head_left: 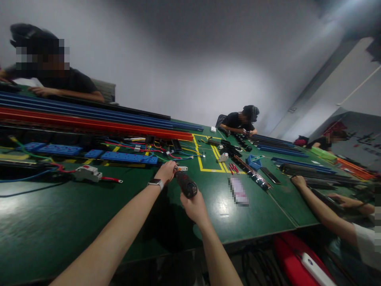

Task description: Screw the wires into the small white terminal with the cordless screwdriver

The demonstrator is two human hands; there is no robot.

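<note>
Black, rounded drill (186,183) clasped in right hand (195,207); left hand (166,172) curled, contents unclear.

The bare left arm (116,234) stretches diagonally up from the lower left, its wrist (155,184) leading to a left hand (166,171) with bent fingers, their tips hidden. The right arm (219,248) slants up and leftward, and the right hand (195,206), nearer the body, is curled in a grip.

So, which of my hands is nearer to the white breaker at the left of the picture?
Left. Your left hand is right of the white breaker, apart from it; your right hand is farther right, gripping the power tool.
</note>
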